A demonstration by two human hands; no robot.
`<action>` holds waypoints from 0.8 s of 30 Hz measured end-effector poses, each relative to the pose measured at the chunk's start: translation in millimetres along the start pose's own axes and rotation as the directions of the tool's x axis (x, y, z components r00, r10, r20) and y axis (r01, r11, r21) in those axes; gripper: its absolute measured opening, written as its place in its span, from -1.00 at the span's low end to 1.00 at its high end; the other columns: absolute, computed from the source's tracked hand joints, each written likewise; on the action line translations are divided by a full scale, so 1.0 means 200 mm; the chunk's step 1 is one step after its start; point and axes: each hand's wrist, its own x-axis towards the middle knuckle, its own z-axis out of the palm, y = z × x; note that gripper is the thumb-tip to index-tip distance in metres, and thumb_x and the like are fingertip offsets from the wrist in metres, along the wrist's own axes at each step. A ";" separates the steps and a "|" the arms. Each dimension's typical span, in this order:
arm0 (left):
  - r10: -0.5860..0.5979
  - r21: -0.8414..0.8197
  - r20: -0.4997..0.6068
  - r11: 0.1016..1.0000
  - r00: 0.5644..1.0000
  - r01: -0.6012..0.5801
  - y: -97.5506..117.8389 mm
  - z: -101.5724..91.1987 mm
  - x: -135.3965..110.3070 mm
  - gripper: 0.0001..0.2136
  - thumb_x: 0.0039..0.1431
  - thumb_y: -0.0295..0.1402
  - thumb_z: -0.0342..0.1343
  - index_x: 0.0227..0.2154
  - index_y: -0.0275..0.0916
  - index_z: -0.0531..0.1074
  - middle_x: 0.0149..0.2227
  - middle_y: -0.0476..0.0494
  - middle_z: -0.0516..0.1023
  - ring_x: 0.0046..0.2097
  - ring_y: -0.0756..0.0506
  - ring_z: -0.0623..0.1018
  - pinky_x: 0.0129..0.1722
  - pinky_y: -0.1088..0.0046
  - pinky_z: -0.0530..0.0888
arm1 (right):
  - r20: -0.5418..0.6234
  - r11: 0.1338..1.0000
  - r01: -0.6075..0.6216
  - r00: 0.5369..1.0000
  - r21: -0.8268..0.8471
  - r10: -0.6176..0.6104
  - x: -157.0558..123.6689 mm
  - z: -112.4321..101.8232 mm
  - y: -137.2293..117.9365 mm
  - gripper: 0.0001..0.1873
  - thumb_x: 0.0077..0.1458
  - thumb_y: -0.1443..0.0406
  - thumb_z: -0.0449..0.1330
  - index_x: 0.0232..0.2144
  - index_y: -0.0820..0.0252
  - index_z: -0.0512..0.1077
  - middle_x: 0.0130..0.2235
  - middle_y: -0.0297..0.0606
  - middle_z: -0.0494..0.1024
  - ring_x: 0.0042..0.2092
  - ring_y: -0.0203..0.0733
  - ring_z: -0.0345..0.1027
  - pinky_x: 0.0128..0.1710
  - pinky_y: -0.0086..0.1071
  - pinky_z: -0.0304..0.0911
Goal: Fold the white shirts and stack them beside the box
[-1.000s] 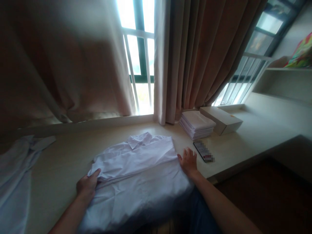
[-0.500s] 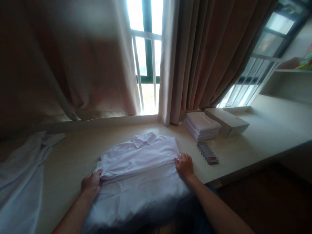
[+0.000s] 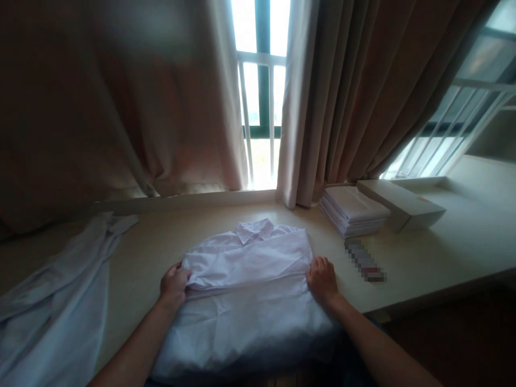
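Note:
A white collared shirt (image 3: 248, 263) lies on the pale ledge, its collar towards the window and its sleeves laid across the upper part. The lower part of the shirt hangs over the near edge. My left hand (image 3: 174, 283) is closed on the shirt's left side, beside the end of the folded sleeve band. On the opposite side, my right hand (image 3: 321, 277) has its fingers curled over the shirt's right edge, gripping the cloth. The thumb of the right hand is mostly hidden.
Another white garment (image 3: 60, 290) lies loosely at the left. At the right are a stack of folded white shirts (image 3: 357, 207), a pale box (image 3: 403, 204) and a pixelated flat object (image 3: 365, 260). Brown curtains (image 3: 193, 107) hang behind the ledge (image 3: 141, 252).
The view has turned slightly left, so everything appears further right. My left hand has shifted a little further up the shirt's side. Both hands keep hold of the shirt.

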 end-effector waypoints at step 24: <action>0.355 0.273 0.881 0.162 0.315 -0.948 0.23 0.84 -0.35 -0.50 0.24 -0.13 -0.11 0.22 -0.08 0.18 0.32 -0.14 0.11 0.34 -0.25 0.03 0.28 0.02 -0.04 | 0.304 0.982 -0.026 0.952 0.186 -0.032 0.53 0.29 -0.10 -0.23 0.25 -0.01 -0.12 0.27 0.48 0.03 0.32 0.07 0.00 0.34 0.01 -0.19 0.27 -0.16 -0.21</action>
